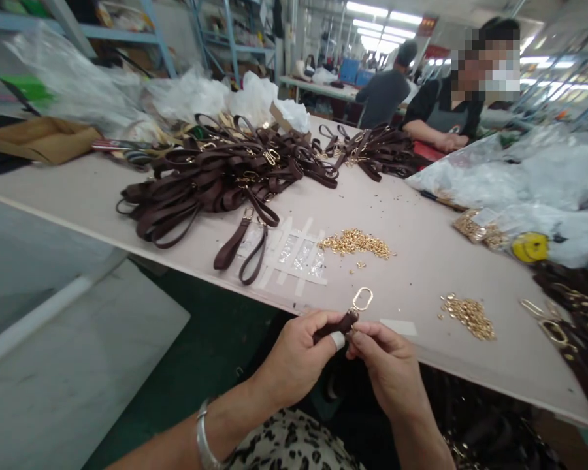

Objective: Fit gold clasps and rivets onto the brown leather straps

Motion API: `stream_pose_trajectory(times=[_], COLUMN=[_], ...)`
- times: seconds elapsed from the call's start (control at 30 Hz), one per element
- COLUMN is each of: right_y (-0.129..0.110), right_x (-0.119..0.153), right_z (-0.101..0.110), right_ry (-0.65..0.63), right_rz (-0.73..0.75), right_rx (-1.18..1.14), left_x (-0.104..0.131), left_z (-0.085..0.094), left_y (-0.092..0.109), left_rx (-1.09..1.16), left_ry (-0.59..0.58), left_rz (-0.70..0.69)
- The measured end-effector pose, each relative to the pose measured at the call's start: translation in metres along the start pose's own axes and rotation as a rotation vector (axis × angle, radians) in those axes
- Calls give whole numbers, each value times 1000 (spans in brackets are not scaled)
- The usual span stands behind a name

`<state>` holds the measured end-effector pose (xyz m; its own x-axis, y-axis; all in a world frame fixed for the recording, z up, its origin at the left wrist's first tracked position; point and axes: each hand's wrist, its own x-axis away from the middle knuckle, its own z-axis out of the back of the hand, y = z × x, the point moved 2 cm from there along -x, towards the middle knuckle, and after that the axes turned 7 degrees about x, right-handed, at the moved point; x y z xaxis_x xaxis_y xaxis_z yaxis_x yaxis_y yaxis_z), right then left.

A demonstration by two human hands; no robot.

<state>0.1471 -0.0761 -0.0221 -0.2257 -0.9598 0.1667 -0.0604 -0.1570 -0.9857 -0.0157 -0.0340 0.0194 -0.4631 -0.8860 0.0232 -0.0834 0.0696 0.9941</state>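
My left hand (306, 352) grips a dark brown wrist strap (343, 322) near the table's front edge, its thumb wrapped in a white covering. From the strap's end a gold oval ring (362, 299) points up and away from me. My right hand (385, 356) meets the strap from the right, thumb and forefinger pinched together against its end. Whatever small piece sits in that pinch is too small to make out. Beyond my hands lies a pile of small gold metal pieces (357, 243), and a second gold pile (468, 316) is farther right.
A big heap of brown straps (225, 170) covers the table's back left, with two straps (235, 245) in front beside taped clear plastic (298, 254). Plastic bags (534, 170) and more straps (568, 307) lie right. A co-worker (465, 98) is across the table.
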Motion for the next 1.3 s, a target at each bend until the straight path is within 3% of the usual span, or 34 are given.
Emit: stream_pose_trajectory(times=[0.23, 0.37, 0.53, 0.67, 0.77, 0.87, 0.97, 1.03, 1.17, 1.3], right_y=[0, -5, 1, 4, -3, -14, -25, -27, -22, -20], right_x=[0, 3, 8, 11, 11, 6, -5, -16, -39, -49], right_z=[1, -3, -9, -13, -6, 27, 85, 120, 160, 167], right_ry=[-3, -5, 28, 62, 45, 91, 381, 503, 424, 316], right_rz=[20, 58, 2, -18, 7, 109, 313, 430, 495, 523], right_rx=[86, 53, -101, -125, -59, 269, 827, 1184, 1504, 1572], left_x=[-1, 0, 3, 6, 5, 0, -4, -6, -8, -9], left_z=[-2, 0, 4, -2, -8, -9, -3, 0, 1, -7], left_y=[-1, -1, -14, -21, -20, -22, -23, -24, -25, -26], left_rx=[60, -107, -345, -413, -334, -195, -67, 3, 57, 231], left_ry=[-91, -96, -92, -101, -126, -118, -53, -44, -27, -7], left_rz=[12, -42, -156, -257, -161, 113, 268, 319, 390, 441])
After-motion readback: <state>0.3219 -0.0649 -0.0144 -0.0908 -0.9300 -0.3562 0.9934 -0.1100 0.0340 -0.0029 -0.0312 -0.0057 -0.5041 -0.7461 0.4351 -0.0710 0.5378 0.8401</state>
